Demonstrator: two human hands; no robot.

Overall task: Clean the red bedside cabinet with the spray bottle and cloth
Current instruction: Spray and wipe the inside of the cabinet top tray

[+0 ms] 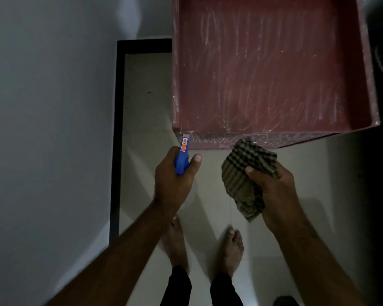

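The red bedside cabinet (272, 69) fills the upper right; its top has a raised rim and is streaked with pale wet smears. My left hand (172, 180) grips a spray bottle with a blue head (182, 157), its nozzle pointing at the cabinet's front left corner. The bottle's pale body is mostly hidden under that hand. My right hand (274, 191) holds a bunched green checked cloth (245, 173) just below the cabinet's front edge, the top of the cloth close to or touching the front face.
A grey wall (49, 107) runs down the left, with a black skirting strip (117, 140) at its foot. Pale floor tiles (146, 111) lie between wall and cabinet. My bare feet (230, 248) stand below the hands. Right of the cabinet it is dark.
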